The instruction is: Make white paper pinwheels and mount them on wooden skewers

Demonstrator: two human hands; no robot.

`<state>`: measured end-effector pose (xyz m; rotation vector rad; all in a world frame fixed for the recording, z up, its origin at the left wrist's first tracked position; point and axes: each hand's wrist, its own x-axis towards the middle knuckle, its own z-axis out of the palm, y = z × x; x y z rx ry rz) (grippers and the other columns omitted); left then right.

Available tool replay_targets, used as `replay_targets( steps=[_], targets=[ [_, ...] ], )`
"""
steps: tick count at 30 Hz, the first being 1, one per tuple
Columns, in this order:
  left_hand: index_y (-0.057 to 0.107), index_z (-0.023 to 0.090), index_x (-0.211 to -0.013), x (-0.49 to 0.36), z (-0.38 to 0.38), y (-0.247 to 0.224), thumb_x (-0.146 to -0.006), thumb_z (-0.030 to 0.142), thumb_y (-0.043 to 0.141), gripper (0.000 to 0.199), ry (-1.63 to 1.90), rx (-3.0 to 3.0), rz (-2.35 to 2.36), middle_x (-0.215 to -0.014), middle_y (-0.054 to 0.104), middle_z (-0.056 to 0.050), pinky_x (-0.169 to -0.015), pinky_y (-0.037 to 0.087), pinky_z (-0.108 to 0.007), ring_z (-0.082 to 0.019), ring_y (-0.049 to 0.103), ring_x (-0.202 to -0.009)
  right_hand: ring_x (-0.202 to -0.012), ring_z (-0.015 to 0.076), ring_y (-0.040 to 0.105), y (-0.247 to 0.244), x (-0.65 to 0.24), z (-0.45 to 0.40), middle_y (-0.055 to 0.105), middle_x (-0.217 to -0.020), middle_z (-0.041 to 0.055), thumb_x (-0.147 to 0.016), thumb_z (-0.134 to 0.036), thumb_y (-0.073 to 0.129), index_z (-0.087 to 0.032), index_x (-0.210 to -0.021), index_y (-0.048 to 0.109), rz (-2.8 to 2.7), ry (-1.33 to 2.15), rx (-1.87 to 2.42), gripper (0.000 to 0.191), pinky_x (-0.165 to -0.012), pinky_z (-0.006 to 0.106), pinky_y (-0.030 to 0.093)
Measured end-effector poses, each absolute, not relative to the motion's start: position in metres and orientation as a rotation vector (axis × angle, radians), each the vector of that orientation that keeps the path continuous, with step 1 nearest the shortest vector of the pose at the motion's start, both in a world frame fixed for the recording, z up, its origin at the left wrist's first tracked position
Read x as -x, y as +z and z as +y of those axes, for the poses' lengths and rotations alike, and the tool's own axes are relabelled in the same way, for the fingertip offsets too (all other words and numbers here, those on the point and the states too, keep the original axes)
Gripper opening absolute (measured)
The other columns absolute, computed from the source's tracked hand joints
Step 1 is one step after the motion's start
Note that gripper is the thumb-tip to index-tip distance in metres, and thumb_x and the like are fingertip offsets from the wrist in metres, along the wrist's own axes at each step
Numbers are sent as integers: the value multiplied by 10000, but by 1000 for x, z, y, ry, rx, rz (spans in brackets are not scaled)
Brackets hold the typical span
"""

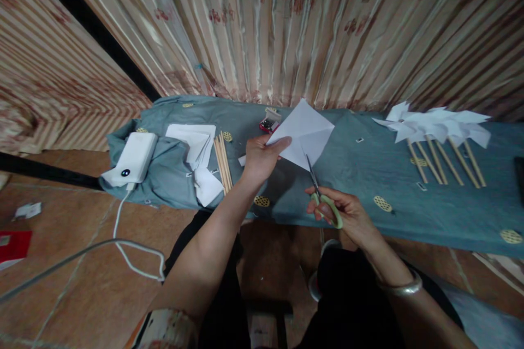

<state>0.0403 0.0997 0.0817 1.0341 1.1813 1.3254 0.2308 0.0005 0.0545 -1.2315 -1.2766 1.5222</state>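
Note:
A square sheet of white paper point(307, 131) with faint crease lines is held up over the cloth, one corner pointing toward me. My left hand point(262, 158) pinches its left corner, thumb on top. In my right hand point(338, 207) are scissors point(314, 174) with light green handles, fingers through the loops. The blade tips are at the paper's near corner; whether the blades are parted is too small to tell. Just beyond my left hand sits a small red box point(268, 122) with its lid up.
Wooden sticks point(223, 163) and white paper sheets point(192, 139) lie on the left, beside a white power bank point(137, 157) with a cable. Several white paper pinwheels point(438, 124) on sticks lie at the right of the blue-green cloth point(352, 158). A curtain point(286, 27) hangs behind.

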Motion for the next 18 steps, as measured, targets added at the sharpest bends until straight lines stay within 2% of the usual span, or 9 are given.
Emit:
replay_targets(
  steps=[5, 9, 14, 18],
  targets=[
    [673, 170, -586, -27, 106, 85, -685, 310, 767, 196, 1386, -1039, 1240, -548, 595, 17, -525, 400, -228, -102, 531, -529, -570, 129, 600, 58, -241, -2, 732, -742, 46, -703, -555, 786, -204, -997, 747, -1369, 1567, 1247, 460, -497, 245, 485],
    [694, 164, -613, -23, 105, 85, -677, 337, 766, 198, 1382, -1057, 1235, -569, 620, 4, -536, 401, -232, -114, 549, -554, -608, 146, 624, 56, -255, 1, 746, -786, 54, -720, -536, 779, -211, -1020, 735, -1268, 1364, 1315, 445, -535, 262, 509],
    [683, 154, -557, -32, 97, 80, -621, 319, 777, 201, 1158, -1137, 1198, -503, 567, 11, -486, 330, -225, -101, 472, -493, -721, 156, 676, 54, -269, 13, 767, -883, 32, -660, -434, 846, -243, -1036, 702, -1049, 1020, 1406, 445, -682, 288, 553],
    [699, 145, -594, -42, 89, 70, -609, 298, 752, 163, 919, -1225, 1164, -526, 573, 16, -478, 316, -219, -99, 463, -490, -853, 187, 706, 60, -269, 18, 765, -870, 21, -601, -395, 880, -251, -1008, 691, -989, 911, 1399, 472, -795, 326, 563]
  ],
)
